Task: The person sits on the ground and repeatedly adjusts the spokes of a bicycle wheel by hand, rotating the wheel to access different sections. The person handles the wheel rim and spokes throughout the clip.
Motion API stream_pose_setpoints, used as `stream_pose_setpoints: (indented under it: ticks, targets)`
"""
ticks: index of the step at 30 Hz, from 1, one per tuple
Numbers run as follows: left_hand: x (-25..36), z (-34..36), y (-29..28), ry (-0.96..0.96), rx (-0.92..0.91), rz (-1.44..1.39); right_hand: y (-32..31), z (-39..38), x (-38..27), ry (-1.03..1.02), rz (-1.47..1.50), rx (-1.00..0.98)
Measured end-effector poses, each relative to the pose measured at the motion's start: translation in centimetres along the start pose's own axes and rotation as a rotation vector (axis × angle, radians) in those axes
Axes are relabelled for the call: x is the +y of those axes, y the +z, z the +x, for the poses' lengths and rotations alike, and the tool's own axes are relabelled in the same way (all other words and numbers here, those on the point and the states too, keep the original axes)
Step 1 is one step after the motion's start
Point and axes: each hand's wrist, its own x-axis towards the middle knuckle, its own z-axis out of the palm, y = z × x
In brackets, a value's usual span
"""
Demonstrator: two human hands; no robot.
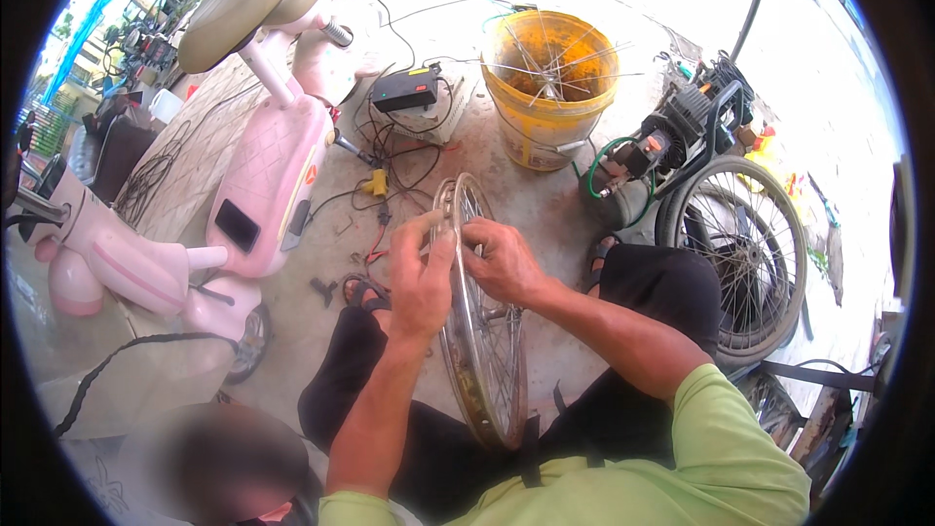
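A bare spoked bicycle wheel [470, 370] without a tyre stands upright between my knees, edge-on to me, its lower end near my lap. My left hand [422, 268] is closed on the upper part of the rim from the left side, thumb and fingers pinching at it. From the right, my right hand [504, 261] has its fingers curled against the rim and spokes at about the same height. Whether a small part such as a spoke nipple sits between the fingertips is hidden.
Ahead stands a yellow bucket [545, 131] with loose spokes in it. A black charger box [405, 90] and tangled cables lie left of it. A pink electric scooter [268, 170] fills the left. An air compressor [672, 127] and a tyred wheel [745, 253] are right. A person [239, 463] is at lower left.
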Motion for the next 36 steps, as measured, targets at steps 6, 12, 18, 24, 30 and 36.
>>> stream_pose_setpoints:
  ticks: [6, 12, 18, 24, 30, 36]
  targets:
    - [0.4, -0.1, -0.2, 0.032, -0.006, 0.060, -0.3, 0.0, -0.3, -0.061, 0.011, 0.016]
    - [0.6, -0.2, -0.2, 0.047, -0.017, 0.077, -0.2, 0.0, -0.1, -0.075, -0.053, 0.058]
    - [0.8, -0.2, -0.2, 0.023, -0.014, 0.051, 0.0, -0.1, -0.6, -0.010, 0.038, 0.047]
    - [0.6, -0.1, -0.1, 0.018, -0.011, 0.050, 0.1, 0.0, 0.0, -0.054, 0.004, 0.062]
    - [0.8, -0.1, -0.2, 0.029, -0.023, 0.060, 0.2, -0.2, -0.2, -0.078, -0.065, 0.113]
    - [0.3, -0.3, -0.2, 0.016, -0.057, 0.015, -0.6, -0.4, -0.2, -0.017, 0.057, 0.075]
